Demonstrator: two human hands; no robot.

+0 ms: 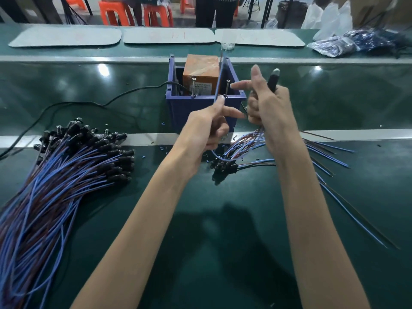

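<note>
Your left hand (209, 128) pinches one blue wire (219, 76) between thumb and forefinger, just in front of the blue box (189, 108). The wire's long axis stands almost upright, its free end pointing up and away from you and leaning slightly right. Below the pinch it curves down towards black heads (223, 169) lying on the green surface (223, 219).

Your right hand (267, 103) is curled round a bundle (243, 141) of blue and brown wires that fans down and left. Its thumb is raised and its forefinger points left. A black lamp (272, 82) sticks up from this hand, clear tip uppermost.

An orange block (200, 70) in the box carries a white label; its print is too small to read. A big pile (66, 175) of finished wires lies at your left, heads pointing right and away from you.
</note>
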